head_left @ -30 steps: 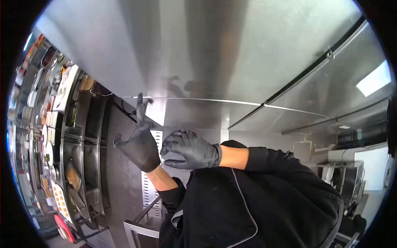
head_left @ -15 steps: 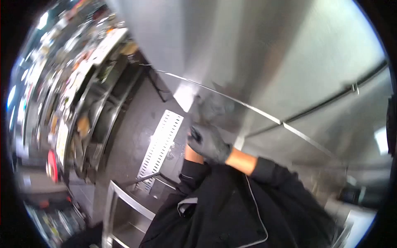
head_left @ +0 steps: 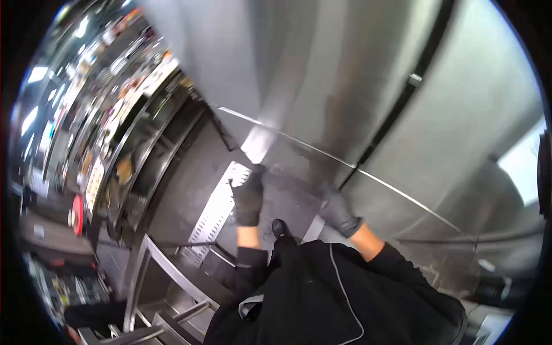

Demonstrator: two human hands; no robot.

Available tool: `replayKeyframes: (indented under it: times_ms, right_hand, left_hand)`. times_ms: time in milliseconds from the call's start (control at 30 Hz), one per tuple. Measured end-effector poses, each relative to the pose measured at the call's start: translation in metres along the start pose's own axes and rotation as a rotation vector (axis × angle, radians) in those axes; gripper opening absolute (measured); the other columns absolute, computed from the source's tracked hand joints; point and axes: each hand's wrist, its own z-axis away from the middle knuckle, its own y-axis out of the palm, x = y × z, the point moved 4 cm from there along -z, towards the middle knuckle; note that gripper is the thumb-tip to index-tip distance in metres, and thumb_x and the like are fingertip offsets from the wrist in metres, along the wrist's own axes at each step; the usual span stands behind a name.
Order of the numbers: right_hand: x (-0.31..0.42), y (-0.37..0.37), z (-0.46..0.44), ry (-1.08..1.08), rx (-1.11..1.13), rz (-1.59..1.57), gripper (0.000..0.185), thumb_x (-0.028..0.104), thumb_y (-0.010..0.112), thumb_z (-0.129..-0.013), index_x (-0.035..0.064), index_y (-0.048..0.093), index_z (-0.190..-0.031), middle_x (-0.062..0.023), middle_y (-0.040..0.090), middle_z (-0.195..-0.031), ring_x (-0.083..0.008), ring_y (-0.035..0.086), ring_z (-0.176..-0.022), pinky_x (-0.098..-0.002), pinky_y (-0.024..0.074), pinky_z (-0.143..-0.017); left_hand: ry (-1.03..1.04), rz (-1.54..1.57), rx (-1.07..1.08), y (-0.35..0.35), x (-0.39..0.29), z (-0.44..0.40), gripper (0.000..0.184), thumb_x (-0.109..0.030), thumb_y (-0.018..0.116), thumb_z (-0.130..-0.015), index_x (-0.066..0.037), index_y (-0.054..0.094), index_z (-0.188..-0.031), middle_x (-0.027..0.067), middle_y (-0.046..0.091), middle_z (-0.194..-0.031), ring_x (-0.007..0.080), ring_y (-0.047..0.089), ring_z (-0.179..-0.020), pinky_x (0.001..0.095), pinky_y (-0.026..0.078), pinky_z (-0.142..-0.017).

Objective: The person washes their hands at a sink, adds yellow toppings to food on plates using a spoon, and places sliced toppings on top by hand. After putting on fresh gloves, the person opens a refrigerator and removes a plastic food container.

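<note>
My left hand [head_left: 248,198], in a dark glove, hangs above the floor with its thumb out to the side; nothing shows in it. My right hand [head_left: 339,214], gloved alike, is apart from it, near the lower edge of a large stainless steel cabinet front [head_left: 293,86]. Its fingers look stretched out though blurred, and I see nothing in them. Whether it touches the steel I cannot tell. A perforated metal floor drain cover [head_left: 214,215] lies below and left of my left hand.
A metal rack frame [head_left: 167,267] stands close at lower left. Steel counters with shelves [head_left: 152,144] run along the left, loaded with food and containers. A dark vertical gap [head_left: 397,109] divides the steel front. My shoe [head_left: 279,227] rests on the dark floor.
My hands were together in front of me and have separated, the left to the left and the right to the right. The view has shifted, and the black gap now stands steeper.
</note>
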Motion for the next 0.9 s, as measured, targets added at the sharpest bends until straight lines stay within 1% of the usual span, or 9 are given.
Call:
replayKeyframes:
  times_ms: [67,133,300,400,500,567,667,833,900]
  right_hand:
    - [-0.015,-0.069,-0.006,0.259,-0.237,-0.078,0.064,0.019,0.065,-0.081,-0.0041,0.038,-0.134,-0.0231,0.061,-0.111,-0.0346,0.062,-0.101,-0.0439,0.0472,-0.091]
    - [0.003,-0.110,-0.021,0.204,-0.409,0.158,0.070,0.022,0.066,-0.080,-0.0057,0.033,-0.136,-0.0239,0.062,-0.110,-0.0356,0.063,-0.096,-0.0442,0.0497,-0.086]
    - [0.003,-0.086,-0.040,0.268,-0.618,0.133,0.072,0.030,0.068,-0.079,-0.0089,0.035,-0.130,-0.0266,0.061,-0.103,-0.0387,0.063,-0.090,-0.0451,0.0508,-0.080]
    - [0.007,-0.046,0.012,0.079,-0.052,0.236,0.062,0.034,0.065,-0.082,-0.0037,0.043,-0.125,-0.0233,0.062,-0.099,-0.0361,0.062,-0.093,-0.0443,0.0484,-0.083]
    - [0.047,-0.012,0.080,-0.162,0.514,-0.089,0.058,0.044,0.061,-0.085,0.0118,0.048,-0.131,-0.0199,0.062,-0.105,-0.0343,0.061,-0.101,-0.0401,0.0477,-0.087]
    - [0.027,-0.001,0.096,-0.125,0.916,-0.155,0.057,0.038,0.062,-0.083,0.0050,0.050,-0.128,-0.0198,0.062,-0.109,-0.0334,0.062,-0.098,-0.0397,0.0488,-0.086]
    - [-0.047,0.029,0.087,0.034,0.872,0.361,0.060,0.043,0.061,-0.083,0.0054,0.050,-0.129,-0.0198,0.063,-0.109,-0.0335,0.061,-0.102,-0.0399,0.0486,-0.087]
    - [-0.041,0.013,0.000,0.088,0.880,0.365,0.064,0.052,0.056,-0.086,0.0067,0.049,-0.132,-0.0165,0.063,-0.117,-0.0325,0.061,-0.105,-0.0404,0.0464,-0.094]
    - [-0.042,0.017,-0.053,-0.235,0.471,0.446,0.060,0.043,0.060,-0.084,0.0048,0.050,-0.129,-0.0167,0.066,-0.105,-0.0335,0.061,-0.101,-0.0407,0.0487,-0.087]
  left_hand:
    - [-0.209,0.588,-0.005,-0.026,-0.007,0.004,0.038,-0.030,0.047,-0.090,-0.011,0.055,-0.122,0.0119,0.057,-0.119,0.0269,0.054,-0.108,0.0472,0.040,-0.095]
    - [-0.306,0.985,-0.012,-0.042,-0.015,0.008,0.042,-0.033,0.045,-0.091,-0.010,0.050,-0.126,0.0124,0.051,-0.125,0.0273,0.048,-0.114,0.0475,0.036,-0.099]
    - [-0.299,1.277,0.021,-0.074,-0.032,0.011,0.054,-0.042,0.039,-0.095,-0.008,0.039,-0.137,0.0135,0.038,-0.140,0.0283,0.035,-0.129,0.0483,0.025,-0.108]
    - [-0.242,1.317,-0.088,-0.111,-0.026,0.014,0.062,-0.048,0.035,-0.098,-0.007,0.032,-0.143,0.0141,0.030,-0.149,0.0289,0.027,-0.137,0.0488,0.018,-0.114]
    - [-0.302,1.431,-0.534,-0.177,-0.052,0.028,0.060,-0.044,0.038,-0.098,-0.002,0.035,-0.141,0.0142,0.040,-0.143,0.0270,0.039,-0.129,0.0429,0.026,-0.111]
    - [-0.354,1.372,-0.658,-0.193,-0.021,0.050,0.060,-0.043,0.038,-0.098,-0.002,0.034,-0.141,0.0141,0.038,-0.143,0.0261,0.039,-0.127,0.0422,0.026,-0.110]
    - [-0.492,1.273,-0.748,-0.195,0.035,0.082,0.060,-0.043,0.038,-0.098,-0.002,0.033,-0.142,0.0139,0.036,-0.144,0.0249,0.039,-0.124,0.0411,0.027,-0.108]
    - [-0.772,1.190,-0.772,-0.160,0.126,0.117,0.060,-0.043,0.038,-0.098,-0.003,0.031,-0.143,0.0136,0.031,-0.146,0.0227,0.040,-0.119,0.0393,0.029,-0.105]
    - [-0.849,1.202,-0.729,-0.141,0.160,0.110,0.060,-0.042,0.038,-0.098,-0.003,0.030,-0.143,0.0134,0.029,-0.146,0.0219,0.040,-0.117,0.0386,0.030,-0.104]
